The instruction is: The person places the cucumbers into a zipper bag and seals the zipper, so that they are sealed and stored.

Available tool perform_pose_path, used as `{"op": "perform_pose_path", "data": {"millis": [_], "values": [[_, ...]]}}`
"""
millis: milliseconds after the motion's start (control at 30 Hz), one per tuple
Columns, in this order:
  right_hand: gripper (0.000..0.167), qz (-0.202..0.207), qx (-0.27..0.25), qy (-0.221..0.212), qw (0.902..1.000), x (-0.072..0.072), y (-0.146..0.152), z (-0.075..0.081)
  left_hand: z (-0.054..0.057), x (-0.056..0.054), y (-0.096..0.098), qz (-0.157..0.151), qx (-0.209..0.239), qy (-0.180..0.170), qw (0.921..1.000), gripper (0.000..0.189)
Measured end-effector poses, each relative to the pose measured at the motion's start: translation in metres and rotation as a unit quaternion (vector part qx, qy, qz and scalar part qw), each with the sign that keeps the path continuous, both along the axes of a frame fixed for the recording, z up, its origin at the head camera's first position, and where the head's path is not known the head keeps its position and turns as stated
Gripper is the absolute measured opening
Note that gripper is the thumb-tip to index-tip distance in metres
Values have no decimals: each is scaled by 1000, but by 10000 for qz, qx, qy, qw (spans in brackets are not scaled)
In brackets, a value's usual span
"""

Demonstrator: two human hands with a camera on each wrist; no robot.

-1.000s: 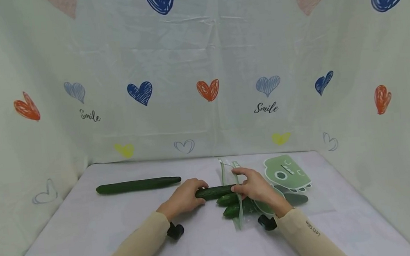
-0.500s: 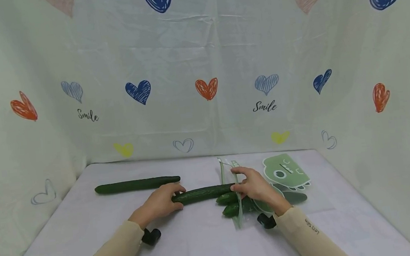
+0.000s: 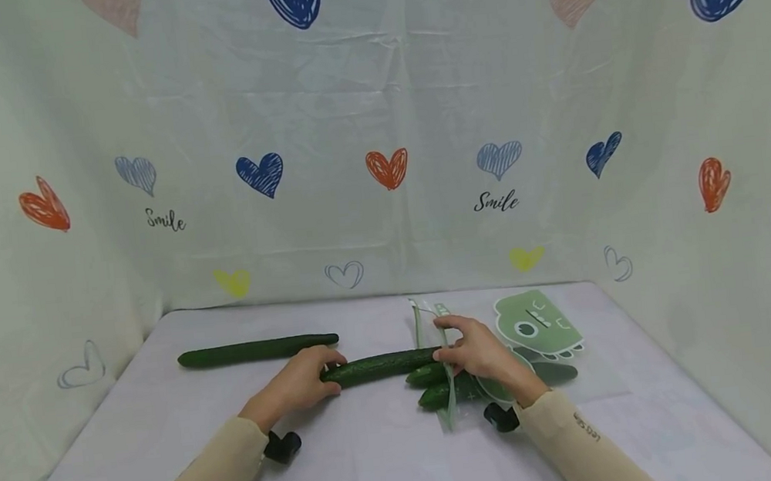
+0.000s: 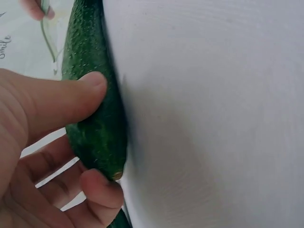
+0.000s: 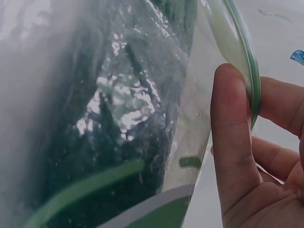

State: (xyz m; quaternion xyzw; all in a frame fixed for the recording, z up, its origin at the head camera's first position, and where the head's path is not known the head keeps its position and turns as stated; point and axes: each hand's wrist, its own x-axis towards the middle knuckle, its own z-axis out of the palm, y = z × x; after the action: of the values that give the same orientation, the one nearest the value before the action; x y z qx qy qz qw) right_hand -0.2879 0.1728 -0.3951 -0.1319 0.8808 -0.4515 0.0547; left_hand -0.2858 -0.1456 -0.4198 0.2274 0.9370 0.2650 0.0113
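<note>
Near cucumbers: we see two near cucumbers pointing left out of the mouth of the clear bag, long axes left to right.
Held cucumber: our held cucumber lies just beyond them, long axis left to right, its left end slightly nearer; the right hand hides where it meets the bag, so we cannot tell how far it sits inside.
Since a second ago: this cucumber and the left hand have shifted left, baring more green length.
Left hand: the left hand grasps the left end, thumb on top, fingers curled beneath.
Right hand: the right hand pinches the bag's green edge between thumb and finger.
Far cucumber: beyond, at left, the far cucumber lies left to right on the white cloth.
</note>
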Motion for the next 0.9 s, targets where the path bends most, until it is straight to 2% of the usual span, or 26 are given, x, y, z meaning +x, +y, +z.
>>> {"op": "perform_pose_path", "data": {"millis": [167, 300, 467, 667, 900], "values": [[59, 3, -2, -33, 10000, 0, 1, -2, 0, 1, 7, 41, 20, 19, 10000, 34], [60, -21, -26, -62, 10000, 0, 1, -1, 0, -2, 20, -27, 82, -6, 10000, 34], [59, -48, -13, -38, 10000, -1, 1, -1, -2, -11, 41, -235, 63, -78, 9997, 35], [59, -43, -54, -69, 10000, -1, 0, 0, -2, -24, 69, -555, 173, 12, 9983, 34], [59, -123, -128, -112, 9998, -2, 0, 3, 0, -36, 102, -668, 300, -24, 9973, 31]]}}
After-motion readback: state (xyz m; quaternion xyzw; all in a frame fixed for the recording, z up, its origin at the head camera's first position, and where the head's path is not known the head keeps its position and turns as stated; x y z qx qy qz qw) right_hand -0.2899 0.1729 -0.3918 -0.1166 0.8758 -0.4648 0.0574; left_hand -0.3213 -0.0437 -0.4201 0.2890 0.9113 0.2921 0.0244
